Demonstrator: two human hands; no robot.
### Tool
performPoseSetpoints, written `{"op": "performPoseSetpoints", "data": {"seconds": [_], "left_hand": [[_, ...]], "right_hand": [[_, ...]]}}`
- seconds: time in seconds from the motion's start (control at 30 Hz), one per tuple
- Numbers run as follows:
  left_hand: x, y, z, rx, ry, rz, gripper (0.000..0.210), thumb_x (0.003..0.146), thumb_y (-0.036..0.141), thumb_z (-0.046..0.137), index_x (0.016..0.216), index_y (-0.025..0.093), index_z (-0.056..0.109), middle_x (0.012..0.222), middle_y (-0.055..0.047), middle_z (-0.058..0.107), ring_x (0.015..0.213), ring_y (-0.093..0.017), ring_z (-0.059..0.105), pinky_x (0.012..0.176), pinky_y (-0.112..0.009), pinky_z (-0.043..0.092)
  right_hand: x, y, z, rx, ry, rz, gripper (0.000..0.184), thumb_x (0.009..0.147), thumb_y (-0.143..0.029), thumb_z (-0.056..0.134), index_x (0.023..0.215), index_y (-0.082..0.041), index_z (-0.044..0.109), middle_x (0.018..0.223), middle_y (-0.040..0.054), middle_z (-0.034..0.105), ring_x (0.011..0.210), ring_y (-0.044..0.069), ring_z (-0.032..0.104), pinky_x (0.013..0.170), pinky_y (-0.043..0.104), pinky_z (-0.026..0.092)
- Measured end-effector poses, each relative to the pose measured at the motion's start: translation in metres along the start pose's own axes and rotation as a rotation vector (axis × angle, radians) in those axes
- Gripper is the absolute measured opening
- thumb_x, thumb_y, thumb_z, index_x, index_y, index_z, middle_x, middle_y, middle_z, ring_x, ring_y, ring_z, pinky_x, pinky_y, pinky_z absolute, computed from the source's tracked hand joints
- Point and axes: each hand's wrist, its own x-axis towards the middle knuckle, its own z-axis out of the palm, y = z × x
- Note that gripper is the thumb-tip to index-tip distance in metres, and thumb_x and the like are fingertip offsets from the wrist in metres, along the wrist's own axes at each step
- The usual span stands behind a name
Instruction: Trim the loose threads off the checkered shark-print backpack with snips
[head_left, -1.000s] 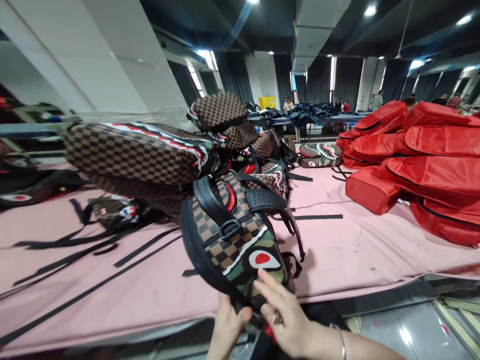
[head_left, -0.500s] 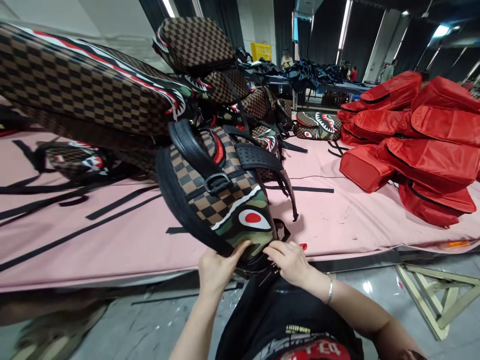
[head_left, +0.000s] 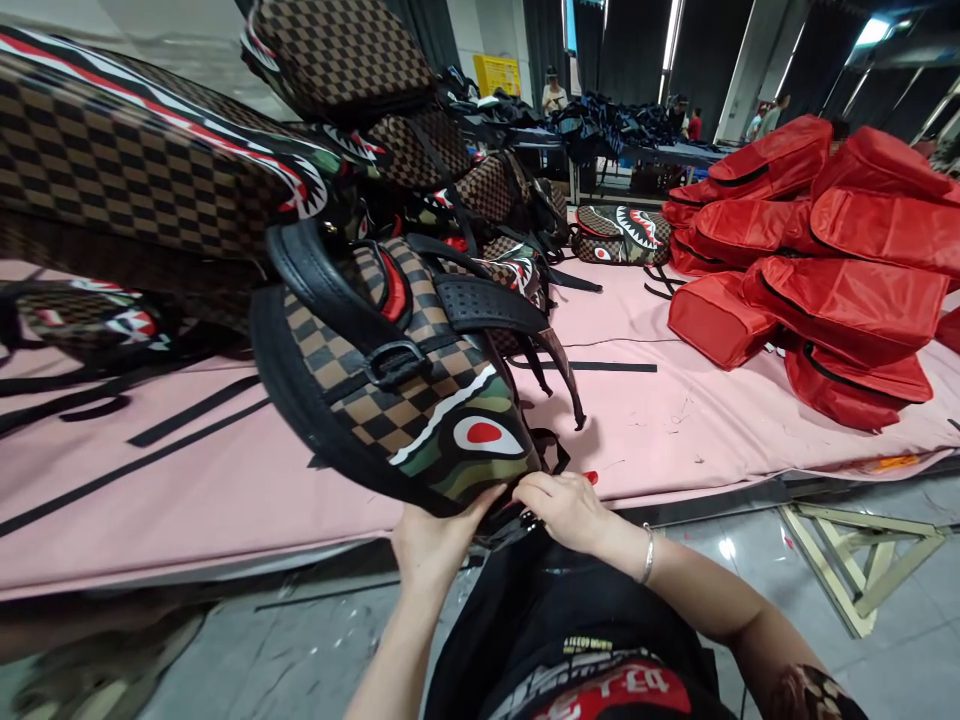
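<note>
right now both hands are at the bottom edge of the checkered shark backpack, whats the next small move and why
Probably draw the backpack a little nearer. Its lower end hangs past the edge of the pink table, propped against the pile behind, and the left hand and right hand grip only its bottom edge.

This is a bag factory's work hall: long pink-covered tables [head_left: 675,430] carry heaps of checkered shark-print backpacks [head_left: 150,170] and red bags [head_left: 840,290], with other workers [head_left: 555,92] at distant benches.

My hands [head_left: 442,535] [head_left: 562,505] sit at lower centre, the backpack [head_left: 390,390] above them, stacked bags [head_left: 810,260] on the table [head_left: 675,430] at right.
</note>
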Motion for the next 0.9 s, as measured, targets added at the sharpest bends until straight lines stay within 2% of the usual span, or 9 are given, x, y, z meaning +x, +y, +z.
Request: {"op": "performPoseSetpoints", "data": {"seconds": [0.07,0.2,0.43,0.57,0.63,0.7,0.8,0.9], "left_hand": [[0.0,0.007,0.003,0.041,0.063,-0.056,0.06,0.055,0.059,0.073,0.097,0.016,0.066,0.102,-0.014,0.068,0.102,-0.035,0.059,0.089,-0.048,0.048],[0.001,0.017,0.008,0.048,0.114,-0.117,0.057,0.055,0.053,0.075,0.098,0.017,0.066,0.099,-0.011,0.069,0.099,-0.034,0.061,0.083,-0.042,0.05],[0.01,0.01,0.019,0.024,0.108,-0.033,0.047,0.059,0.048,0.072,0.095,0.019,0.065,0.093,-0.006,0.069,0.091,-0.03,0.063,0.075,-0.035,0.048],[0.015,0.0,0.019,0.021,0.169,0.024,0.022,0.067,0.04,0.061,0.071,0.018,0.063,0.076,-0.005,0.068,0.075,-0.025,0.062,0.066,-0.031,0.045],[0.018,-0.005,0.016,0.004,0.185,0.048,0.023,0.068,0.04,0.057,0.06,0.018,0.059,0.064,-0.004,0.064,0.065,-0.022,0.059,0.059,-0.03,0.043],[0.02,-0.009,0.011,-0.026,0.142,0.036,0.027,0.066,0.043,0.061,0.056,0.018,0.058,0.062,-0.003,0.062,0.062,-0.021,0.058,0.057,-0.029,0.042],[0.019,-0.015,0.0,-0.037,0.063,0.008,0.028,0.061,0.046,0.067,0.064,0.019,0.064,0.071,-0.003,0.065,0.072,-0.024,0.061,0.062,-0.029,0.045],[0.008,-0.019,-0.012,-0.007,0.023,0.064,0.041,0.06,0.051,0.071,0.086,0.02,0.067,0.085,-0.003,0.067,0.084,-0.026,0.061,0.071,-0.031,0.048]], "right_hand": [[0.002,-0.001,0.002,-0.015,-0.008,0.035,0.024,0.092,-0.014,0.041,0.108,-0.021,0.058,0.098,0.0004,0.061,0.071,0.011,0.054,0.059,0.026,0.037],[0.005,0.0,0.008,-0.026,-0.019,0.119,0.024,0.09,-0.013,0.044,0.105,-0.022,0.061,0.087,0.0013,0.058,0.067,0.012,0.053,0.06,0.025,0.038],[0.003,-0.001,-0.001,0.001,-0.043,0.123,0.021,0.085,-0.008,0.044,0.09,-0.018,0.062,0.081,0.0025,0.054,0.064,0.012,0.052,0.056,0.024,0.038],[-0.001,-0.013,-0.003,0.072,-0.078,0.1,0.027,0.079,-0.002,0.044,0.091,-0.02,0.061,0.083,0.0017,0.054,0.067,0.012,0.053,0.056,0.024,0.037],[-0.003,-0.02,-0.001,0.109,-0.093,0.089,0.026,0.079,-0.003,0.045,0.09,-0.02,0.061,0.084,0.0016,0.055,0.069,0.013,0.054,0.056,0.025,0.037],[-0.005,-0.025,0.002,0.135,-0.087,0.105,0.026,0.08,-0.004,0.045,0.091,-0.021,0.062,0.085,0.0016,0.056,0.07,0.013,0.055,0.058,0.025,0.039],[-0.009,-0.031,0.008,0.164,-0.057,0.148,0.034,0.082,-0.004,0.044,0.104,-0.022,0.062,0.091,0.0026,0.059,0.076,0.013,0.056,0.065,0.025,0.042],[-0.014,-0.032,0.018,0.131,0.022,0.174,0.04,0.083,-0.003,0.041,0.114,-0.021,0.059,0.1,0.0047,0.061,0.078,0.013,0.057,0.07,0.026,0.043]]}}
